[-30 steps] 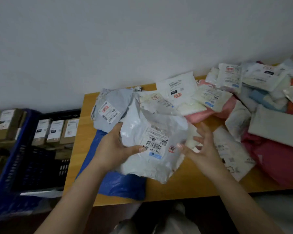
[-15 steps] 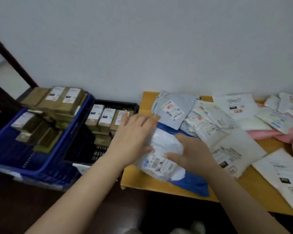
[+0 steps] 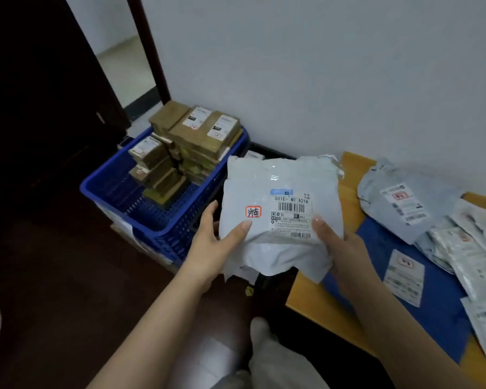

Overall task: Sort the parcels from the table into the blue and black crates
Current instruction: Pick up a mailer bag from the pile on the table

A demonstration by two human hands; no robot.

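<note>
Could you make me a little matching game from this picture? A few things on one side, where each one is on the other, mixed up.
Things:
1. white parcel
2. brown boxes
3. grey parcel
4. loose label

Places:
A. stacked in the blue crate
B. lying on the blue bag
C. held by the left hand and right hand
D. on the table, near the wall

Pairs: 1-C, 2-A, 3-D, 4-B
</note>
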